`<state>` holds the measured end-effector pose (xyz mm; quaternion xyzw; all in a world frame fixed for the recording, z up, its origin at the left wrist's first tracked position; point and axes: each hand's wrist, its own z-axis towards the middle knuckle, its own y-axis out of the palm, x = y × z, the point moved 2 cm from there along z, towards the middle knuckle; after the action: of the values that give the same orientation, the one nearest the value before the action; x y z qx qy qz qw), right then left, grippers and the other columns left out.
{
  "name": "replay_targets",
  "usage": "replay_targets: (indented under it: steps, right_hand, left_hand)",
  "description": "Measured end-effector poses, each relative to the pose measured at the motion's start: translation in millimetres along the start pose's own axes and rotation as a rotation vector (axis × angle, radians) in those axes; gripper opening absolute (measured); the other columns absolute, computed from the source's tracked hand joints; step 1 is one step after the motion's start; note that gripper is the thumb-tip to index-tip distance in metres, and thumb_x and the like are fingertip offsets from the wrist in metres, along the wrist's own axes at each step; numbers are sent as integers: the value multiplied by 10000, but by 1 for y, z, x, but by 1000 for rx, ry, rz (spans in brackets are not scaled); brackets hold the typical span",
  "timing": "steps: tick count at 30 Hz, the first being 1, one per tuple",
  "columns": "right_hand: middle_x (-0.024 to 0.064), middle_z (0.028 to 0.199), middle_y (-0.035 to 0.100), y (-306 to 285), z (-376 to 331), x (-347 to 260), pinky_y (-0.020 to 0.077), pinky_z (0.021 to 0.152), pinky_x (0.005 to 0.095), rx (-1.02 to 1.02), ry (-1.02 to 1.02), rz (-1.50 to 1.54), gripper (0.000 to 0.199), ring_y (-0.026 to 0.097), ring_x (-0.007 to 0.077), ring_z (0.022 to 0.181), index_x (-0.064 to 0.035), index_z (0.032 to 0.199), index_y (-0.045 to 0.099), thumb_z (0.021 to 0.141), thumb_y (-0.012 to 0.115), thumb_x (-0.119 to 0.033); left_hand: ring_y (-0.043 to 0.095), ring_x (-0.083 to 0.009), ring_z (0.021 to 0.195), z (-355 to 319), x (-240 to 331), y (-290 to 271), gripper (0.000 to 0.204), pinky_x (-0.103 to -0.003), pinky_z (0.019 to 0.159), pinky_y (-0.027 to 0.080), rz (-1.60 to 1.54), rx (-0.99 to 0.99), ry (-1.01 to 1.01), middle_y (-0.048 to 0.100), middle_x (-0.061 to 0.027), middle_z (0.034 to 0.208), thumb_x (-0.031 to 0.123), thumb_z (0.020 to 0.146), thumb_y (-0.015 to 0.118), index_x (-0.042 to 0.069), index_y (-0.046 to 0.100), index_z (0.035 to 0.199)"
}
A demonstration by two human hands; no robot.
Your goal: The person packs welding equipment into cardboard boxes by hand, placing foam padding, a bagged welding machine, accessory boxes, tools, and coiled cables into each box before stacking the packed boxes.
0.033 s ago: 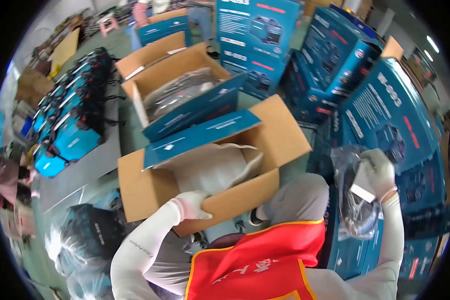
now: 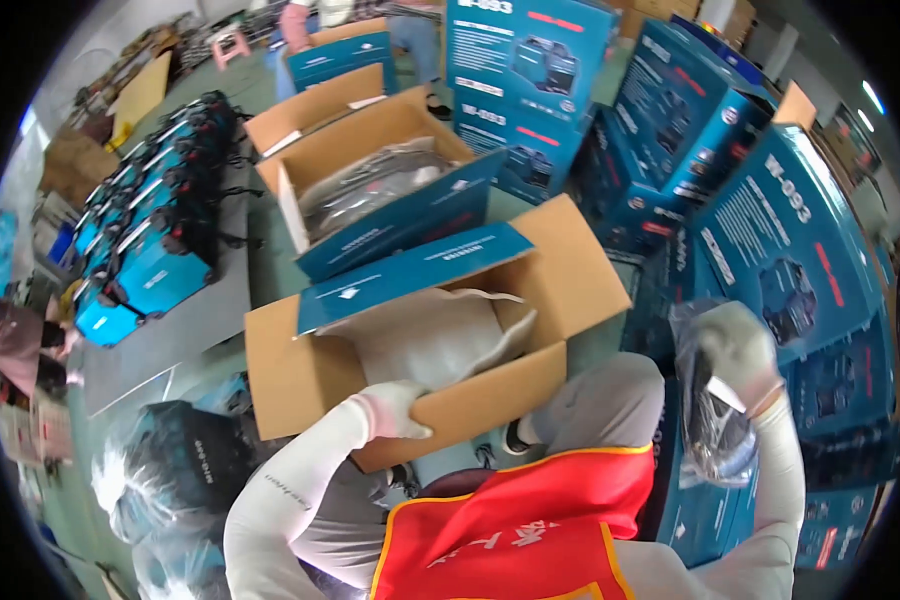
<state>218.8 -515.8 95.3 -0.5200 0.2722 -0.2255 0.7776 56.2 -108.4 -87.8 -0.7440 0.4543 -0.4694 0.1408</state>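
Observation:
My left hand point(image 2: 394, 409), in a white glove, is closed over the near left edge of an open blue-and-brown carton point(image 2: 490, 400) in front of my knees. Inside that carton lies a pale grey foam-like sheet point(image 2: 435, 335); whatever is beneath it is hidden. Off to the right, my right hand point(image 2: 738, 352), also gloved and a little blurred, grips the upper part of a clear plastic bag point(image 2: 708, 445). Something black and cable-like shows through the bag, though its kind is unclear. A small white piece point(image 2: 727, 394) sticks out below my fingers.
Beyond my carton stands a second open carton point(image 2: 390, 235) with a plastic-wrapped item inside. Blue boxes point(image 2: 780, 230) are stacked along the right. Several blue-and-black cases point(image 2: 160, 270) stand in rows at the left. Plastic-wrapped black goods point(image 2: 195, 460) sit by my left arm.
The whole view has shifted slightly. My right hand has turned a little, covering more of the bag's top. My left hand keeps its hold on the carton edge.

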Motion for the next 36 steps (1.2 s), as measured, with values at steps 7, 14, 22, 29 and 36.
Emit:
replay_targets:
  steps: [7, 14, 22, 29, 36]
  right_hand:
    - [177, 1206, 602, 244, 116, -121, 435, 985, 442, -807, -511, 219, 418, 568, 346, 1130, -60, 1211, 613, 879, 573, -310]
    - [180, 1323, 567, 366, 178, -83, 391, 1056, 444, -525, -390, -259, 484, 531, 347, 1232, -93, 1307, 554, 886, 538, -332]
    - [217, 1380, 516, 293, 200, -94, 378, 1067, 458, -920, -153, 49, 566, 494, 340, 1282, -53, 1286, 570, 874, 575, -441]
    - [210, 1145, 644, 259, 88, -121, 508, 882, 455, -1016, -561, -91, 740, 619, 365, 1075, -85, 1310, 521, 727, 714, -497]
    - [175, 1110, 657, 232, 71, -109, 513, 850, 452, -876, -507, -32, 526, 647, 354, 1012, -74, 1226, 548, 778, 727, -282]
  left_hand:
    - [608, -351, 1090, 15, -5, 7, 623, -407, 943, 469, 90, -31, 19, 658, -202, 1118, 391, 701, 774, 54, 611, 1199]
    - [582, -360, 1138, 11, -6, 9, 718, -424, 977, 455, 198, 14, -62, 613, -198, 1212, 448, 736, 741, 68, 530, 1307]
    - [572, -357, 1150, 8, -13, 10, 699, -426, 978, 452, 110, -21, 8, 605, -191, 1231, 438, 757, 718, 59, 523, 1312]
    - [586, -366, 1123, 2, -12, 4, 624, -445, 958, 461, 179, -56, 9, 618, -193, 1207, 481, 794, 669, 79, 573, 1261]
    - [554, -384, 1045, -72, -44, -109, 425, -488, 916, 421, 349, 1109, -114, 622, -189, 1072, 242, 769, 695, 49, 605, 1137]
